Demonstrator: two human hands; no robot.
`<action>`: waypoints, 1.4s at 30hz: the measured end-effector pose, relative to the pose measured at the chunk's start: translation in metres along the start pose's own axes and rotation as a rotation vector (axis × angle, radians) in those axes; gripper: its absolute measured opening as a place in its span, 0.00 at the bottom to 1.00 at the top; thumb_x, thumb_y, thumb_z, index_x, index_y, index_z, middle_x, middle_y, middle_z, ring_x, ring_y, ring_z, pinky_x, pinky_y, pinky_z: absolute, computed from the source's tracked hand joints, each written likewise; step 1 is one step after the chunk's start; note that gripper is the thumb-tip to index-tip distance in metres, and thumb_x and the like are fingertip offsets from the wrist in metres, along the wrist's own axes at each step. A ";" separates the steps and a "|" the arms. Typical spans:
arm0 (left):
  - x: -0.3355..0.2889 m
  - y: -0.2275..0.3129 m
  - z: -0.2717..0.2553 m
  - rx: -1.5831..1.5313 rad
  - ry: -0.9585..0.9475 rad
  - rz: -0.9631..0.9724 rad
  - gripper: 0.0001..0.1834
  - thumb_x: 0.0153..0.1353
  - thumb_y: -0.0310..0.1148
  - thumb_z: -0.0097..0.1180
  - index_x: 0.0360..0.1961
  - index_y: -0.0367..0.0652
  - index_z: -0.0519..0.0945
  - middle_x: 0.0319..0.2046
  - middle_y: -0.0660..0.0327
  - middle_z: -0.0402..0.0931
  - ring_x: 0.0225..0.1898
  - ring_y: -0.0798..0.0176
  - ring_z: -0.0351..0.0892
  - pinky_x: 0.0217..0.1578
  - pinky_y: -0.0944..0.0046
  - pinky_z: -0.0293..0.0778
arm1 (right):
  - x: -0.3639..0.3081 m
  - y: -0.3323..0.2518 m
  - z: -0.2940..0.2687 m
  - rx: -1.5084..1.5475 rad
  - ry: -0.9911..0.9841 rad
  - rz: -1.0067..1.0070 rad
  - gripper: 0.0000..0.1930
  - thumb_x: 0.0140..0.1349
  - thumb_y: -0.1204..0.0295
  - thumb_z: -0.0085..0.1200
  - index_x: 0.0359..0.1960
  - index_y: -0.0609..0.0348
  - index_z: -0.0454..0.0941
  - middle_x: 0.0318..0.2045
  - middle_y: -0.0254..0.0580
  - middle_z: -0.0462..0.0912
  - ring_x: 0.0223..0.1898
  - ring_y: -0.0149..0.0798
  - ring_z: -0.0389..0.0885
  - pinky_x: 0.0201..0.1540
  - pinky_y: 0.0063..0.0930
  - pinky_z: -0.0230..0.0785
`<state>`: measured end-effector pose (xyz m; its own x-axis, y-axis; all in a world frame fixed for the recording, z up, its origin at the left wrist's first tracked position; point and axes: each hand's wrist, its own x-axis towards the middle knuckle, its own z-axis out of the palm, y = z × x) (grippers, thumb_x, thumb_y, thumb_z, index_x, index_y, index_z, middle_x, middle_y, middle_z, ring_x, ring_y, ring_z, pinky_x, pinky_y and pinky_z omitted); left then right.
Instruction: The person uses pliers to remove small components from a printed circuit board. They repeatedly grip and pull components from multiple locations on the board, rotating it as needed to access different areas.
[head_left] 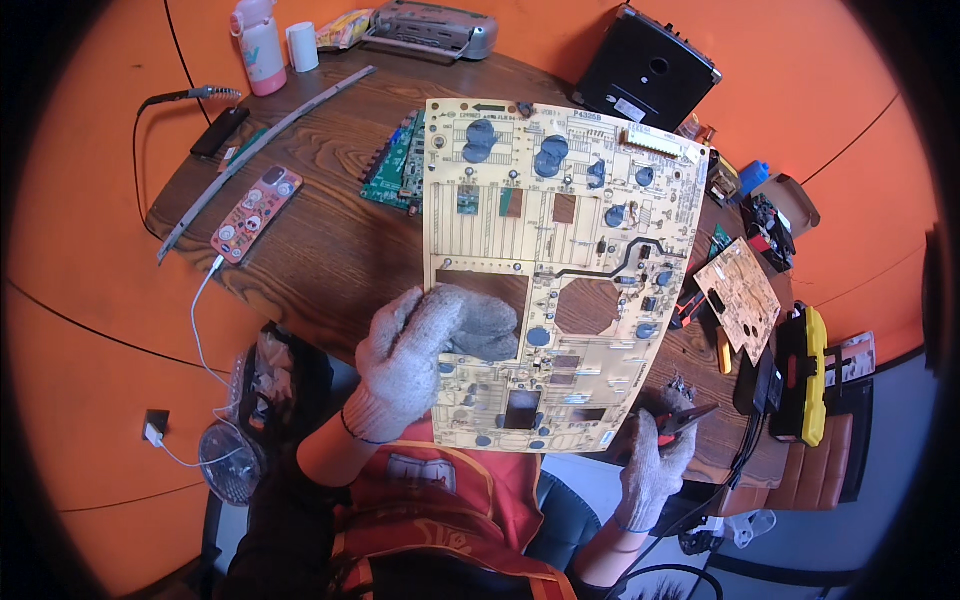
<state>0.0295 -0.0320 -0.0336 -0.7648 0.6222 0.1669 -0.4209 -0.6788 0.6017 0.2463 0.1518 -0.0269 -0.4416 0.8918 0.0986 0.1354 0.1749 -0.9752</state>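
A large cream circuit board [484, 225] with cut-out windows and dark blue blobs is held up before me, tilted over the table. My left hand [425, 335], in a grey-white knitted glove, is closed on its left edge, with the darkened fingers lying across a rectangular cut-out. Below the board's lower right corner, my gloved right hand [655, 470] is closed round a pair of pliers [688, 417] with red on the handles and dark jaws pointing right. Part of the grip is hidden by the glove. Behind the board's upper left, a green circuit board [392, 170] lies on the table.
The dark wooden table [330, 290] holds a phone [256, 215] on a white cable, a long grey strip [265, 145], a pink bottle [260, 50] and a black box [648, 75]. At right lie a smaller tan board [740, 295] and a yellow-and-black case [803, 375].
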 end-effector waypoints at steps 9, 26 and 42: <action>-0.002 -0.010 -0.003 0.243 0.216 0.050 0.18 0.70 0.36 0.41 0.40 0.30 0.76 0.37 0.45 0.81 0.36 0.52 0.83 0.41 0.55 0.81 | 0.002 0.011 0.001 0.160 -0.069 -0.045 0.32 0.53 0.83 0.59 0.62 0.65 0.65 0.54 0.48 0.75 0.55 0.39 0.74 0.60 0.33 0.64; 0.001 0.004 -0.004 0.097 0.081 -0.015 0.18 0.71 0.36 0.42 0.42 0.29 0.76 0.37 0.47 0.81 0.37 0.56 0.83 0.42 0.56 0.81 | 0.016 -0.011 0.004 0.378 -0.095 -0.042 0.29 0.64 0.78 0.48 0.67 0.61 0.56 0.54 0.53 0.74 0.51 0.45 0.78 0.30 0.23 0.78; -0.015 0.051 0.034 0.535 0.246 -0.133 0.16 0.69 0.37 0.46 0.37 0.33 0.79 0.34 0.56 0.81 0.34 0.66 0.80 0.38 0.69 0.78 | 0.090 -0.087 0.033 -0.947 -0.068 -1.249 0.26 0.45 0.84 0.61 0.51 0.59 0.75 0.48 0.51 0.77 0.52 0.54 0.76 0.54 0.41 0.71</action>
<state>0.0366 -0.0625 0.0209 -0.8394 0.5369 -0.0841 -0.2662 -0.2713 0.9250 0.1654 0.2027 0.0601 -0.7294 -0.0269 0.6835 0.1420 0.9715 0.1897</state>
